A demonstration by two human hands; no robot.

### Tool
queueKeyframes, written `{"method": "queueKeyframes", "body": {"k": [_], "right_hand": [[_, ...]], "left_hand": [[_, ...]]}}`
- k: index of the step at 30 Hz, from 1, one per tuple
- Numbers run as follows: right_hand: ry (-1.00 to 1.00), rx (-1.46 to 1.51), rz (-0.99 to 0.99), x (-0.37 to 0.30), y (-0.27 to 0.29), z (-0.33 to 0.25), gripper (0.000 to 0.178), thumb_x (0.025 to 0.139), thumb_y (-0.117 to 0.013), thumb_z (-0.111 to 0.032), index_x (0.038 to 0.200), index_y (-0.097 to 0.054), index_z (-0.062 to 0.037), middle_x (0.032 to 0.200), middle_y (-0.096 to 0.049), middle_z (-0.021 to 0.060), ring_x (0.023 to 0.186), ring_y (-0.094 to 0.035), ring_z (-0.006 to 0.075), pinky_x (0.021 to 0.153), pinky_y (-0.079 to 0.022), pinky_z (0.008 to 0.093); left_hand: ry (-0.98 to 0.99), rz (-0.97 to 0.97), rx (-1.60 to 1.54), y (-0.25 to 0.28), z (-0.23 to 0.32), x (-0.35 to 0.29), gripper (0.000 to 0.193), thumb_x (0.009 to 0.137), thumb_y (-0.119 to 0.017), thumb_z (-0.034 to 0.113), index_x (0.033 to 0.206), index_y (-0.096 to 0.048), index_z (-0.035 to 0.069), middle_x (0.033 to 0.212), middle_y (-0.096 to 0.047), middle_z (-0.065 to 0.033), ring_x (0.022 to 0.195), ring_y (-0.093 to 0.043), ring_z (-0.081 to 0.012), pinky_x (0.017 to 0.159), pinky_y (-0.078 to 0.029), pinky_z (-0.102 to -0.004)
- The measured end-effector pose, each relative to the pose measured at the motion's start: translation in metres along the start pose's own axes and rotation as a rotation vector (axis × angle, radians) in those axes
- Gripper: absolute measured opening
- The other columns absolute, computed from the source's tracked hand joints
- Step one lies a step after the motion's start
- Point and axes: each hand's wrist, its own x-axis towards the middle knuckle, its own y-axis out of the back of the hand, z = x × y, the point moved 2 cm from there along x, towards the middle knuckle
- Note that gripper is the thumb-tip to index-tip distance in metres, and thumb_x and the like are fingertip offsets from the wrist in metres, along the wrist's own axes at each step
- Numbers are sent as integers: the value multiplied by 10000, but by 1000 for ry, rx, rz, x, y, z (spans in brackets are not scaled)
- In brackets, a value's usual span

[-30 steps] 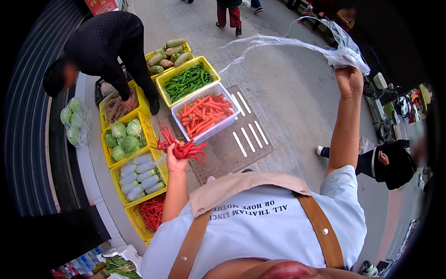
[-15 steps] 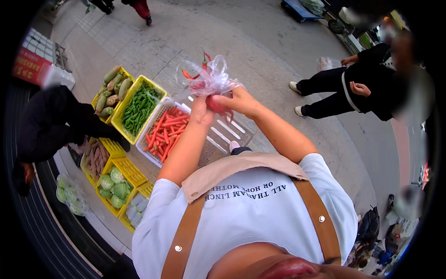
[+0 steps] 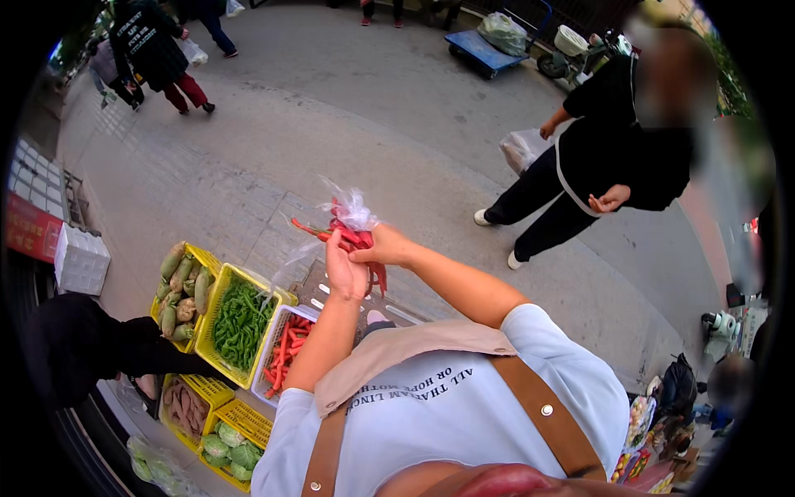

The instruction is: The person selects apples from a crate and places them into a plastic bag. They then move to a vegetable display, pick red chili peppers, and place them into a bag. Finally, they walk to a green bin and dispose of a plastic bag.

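Observation:
Both my hands are together in front of my chest, closed around a bunch of red chili peppers (image 3: 356,238). My left hand (image 3: 344,272) grips the bunch from below, with some peppers hanging down beside it. From the right, my right hand (image 3: 391,247) clasps the same bunch, its thumb across the peppers. A crumpled clear plastic bag (image 3: 354,210) is bunched over the far end of the peppers, against my right hand's fingers. Some pepper tips with green stems poke out to the left, uncovered. Red carrots (image 3: 286,356) lie in a white crate beside my left forearm.
Left of me stand yellow crates with green chilies (image 3: 243,325), pale green radishes (image 3: 180,290), sweet potatoes (image 3: 184,406) and cabbages (image 3: 233,451). A dark-clothed person (image 3: 91,348) is beside them. Another person (image 3: 571,166) holding a bag stands at right, near a blue cart (image 3: 484,54).
My hands and the peppers have shifted down and left in view. More of the peppers now shows outside the bag, which is gathered smaller. The view has tilted toward the street.

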Motion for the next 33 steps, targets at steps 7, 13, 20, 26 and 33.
{"method": "queueKeyframes", "body": {"k": [7,13,20,26,33], "right_hand": [[18,526,80,95,79,-55,371,635,-617,-9,997,-540,12,872,-585,67,757,-556,140,689,-447,264],[-24,612,77,260,112,-26,294,668,-574,31,959,-532,20,800,-572,55,671,-563,144,610,-464,260],[12,819,-173,486,131,-34,242,767,-561,-103,986,-532,-4,953,-561,68,829,-557,157,732,-464,304],[30,761,-496,649,105,-85,232,782,-543,-110,992,-508,-17,925,-555,56,821,-550,149,729,-458,280],[102,738,-265,879,126,-141,132,680,-528,-21,809,-539,-44,744,-542,11,638,-516,104,556,-428,237]], "left_hand": [[96,-132,63,-39,29,138,341,835,-453,298,1088,-457,69,1042,-530,-69,965,-506,-179,877,-374,-338],[-36,46,280,-45,80,283,339,783,-528,245,1047,-384,89,1015,-464,-82,935,-475,-159,826,-385,-319],[-223,154,949,-49,188,454,622,706,-584,205,1225,-290,29,1151,-375,-142,1127,-345,-242,950,-286,-367],[-363,414,1028,-30,307,552,616,705,-587,255,1216,-331,25,1194,-360,-160,1139,-340,-264,958,-278,-358],[-653,215,1382,-18,437,753,546,730,-574,244,1166,-355,1,1122,-394,-174,1079,-387,-299,942,-292,-378]]}}
